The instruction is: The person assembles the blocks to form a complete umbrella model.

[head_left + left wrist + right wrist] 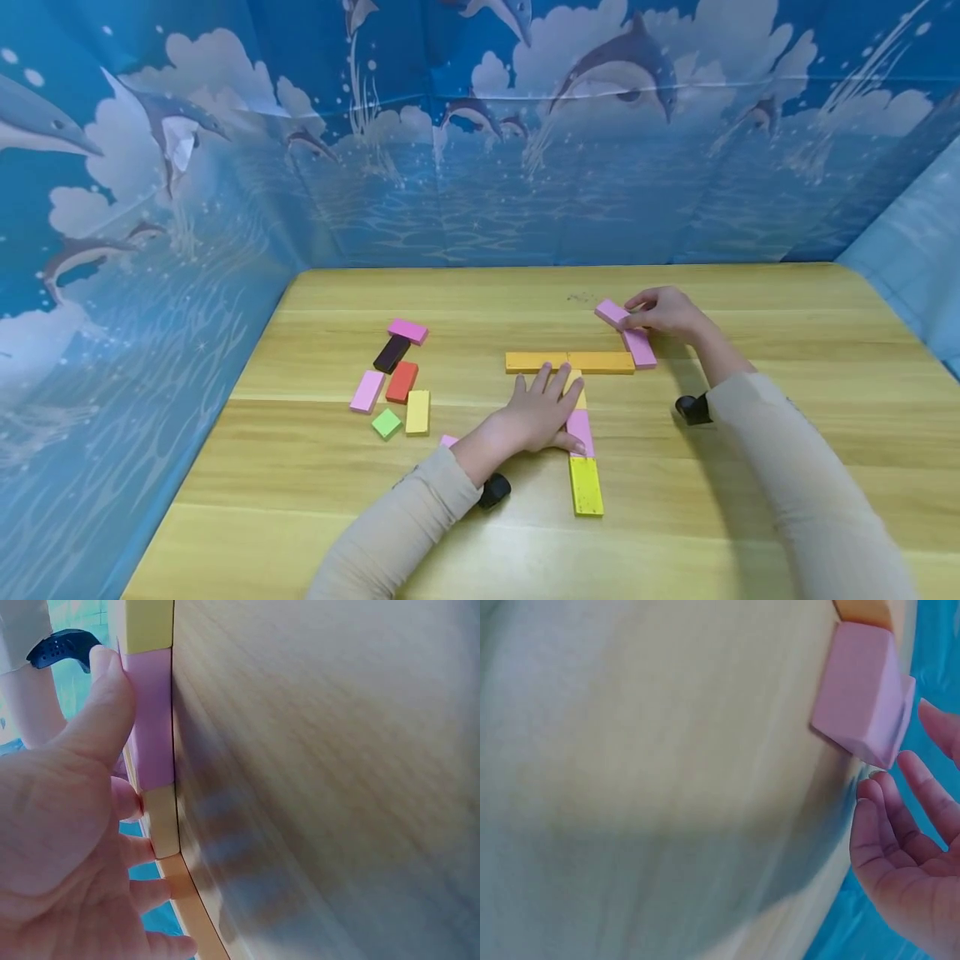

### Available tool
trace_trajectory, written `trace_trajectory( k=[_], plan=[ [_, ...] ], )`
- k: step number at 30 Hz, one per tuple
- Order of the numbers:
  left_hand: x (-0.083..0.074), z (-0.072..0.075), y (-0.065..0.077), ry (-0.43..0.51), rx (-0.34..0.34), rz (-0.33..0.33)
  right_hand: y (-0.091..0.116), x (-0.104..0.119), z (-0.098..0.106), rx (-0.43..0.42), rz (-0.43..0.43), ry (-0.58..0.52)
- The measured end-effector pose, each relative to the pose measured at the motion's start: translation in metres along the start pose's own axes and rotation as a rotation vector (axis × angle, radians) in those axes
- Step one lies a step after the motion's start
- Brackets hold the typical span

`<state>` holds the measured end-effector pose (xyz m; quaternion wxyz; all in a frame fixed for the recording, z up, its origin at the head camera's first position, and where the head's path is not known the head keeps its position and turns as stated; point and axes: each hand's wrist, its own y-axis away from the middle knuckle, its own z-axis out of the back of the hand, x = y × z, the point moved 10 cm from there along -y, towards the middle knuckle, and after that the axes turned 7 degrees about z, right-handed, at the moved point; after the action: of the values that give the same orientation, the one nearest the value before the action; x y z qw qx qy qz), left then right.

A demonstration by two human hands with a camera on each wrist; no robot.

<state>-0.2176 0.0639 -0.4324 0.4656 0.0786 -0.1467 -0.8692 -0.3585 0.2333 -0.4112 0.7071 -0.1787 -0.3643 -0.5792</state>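
In the head view my left hand (536, 414) lies with spread fingers over a column made of a pale yellow block (575, 383), a pink block (581, 429) and a bright yellow block (587, 487). Its thumb touches the pink one, and its fingertips reach toward two orange blocks (600, 362) laid end to end. My right hand (663, 312) is beside two pink blocks, a lower one (640, 350) against the orange row's right end and an upper one (609, 312) angled up-left. In the right wrist view, its thumb and fingers are apart, near the pink block (859, 686).
Left on the wooden table (300, 467) lie loose blocks: pink (408, 331), dark (392, 354), red (402, 382), another pink (367, 392), yellow (417, 413) and green (387, 423). A pink piece (448, 440) is partly hidden by my left wrist. Dolphin-print cloth (487, 208) hangs behind.
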Motion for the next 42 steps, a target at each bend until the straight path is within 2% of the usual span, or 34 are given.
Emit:
trace_trajectory(
  k=[7, 13, 19, 23, 26, 34, 42],
  plan=[
    [0.000, 0.000, 0.000, 0.010, -0.008, -0.006, -0.001, 0.012, 0.010, -0.008, 0.017, -0.009],
    [0.000, -0.001, -0.002, -0.006, -0.008, -0.009, -0.004, 0.025, 0.012, -0.001, 0.065, -0.061],
    [0.000, -0.002, -0.001, -0.008, -0.010, -0.004, -0.011, 0.048, 0.010, 0.023, 0.134, -0.115],
    [0.002, -0.003, -0.001, -0.005, -0.008, 0.005, -0.021, 0.064, 0.004, 0.052, 0.153, -0.184],
    [0.001, 0.000, -0.001, -0.012, -0.016, 0.002, -0.029, 0.079, 0.001, 0.068, 0.191, -0.189],
    [0.002, 0.001, -0.002, -0.019, -0.014, 0.012, -0.050, 0.115, -0.025, 0.142, 0.257, -0.189],
    [0.002, -0.001, -0.004, -0.020, -0.015, 0.016, -0.062, 0.139, -0.057, 0.206, 0.302, -0.215]
  ],
)
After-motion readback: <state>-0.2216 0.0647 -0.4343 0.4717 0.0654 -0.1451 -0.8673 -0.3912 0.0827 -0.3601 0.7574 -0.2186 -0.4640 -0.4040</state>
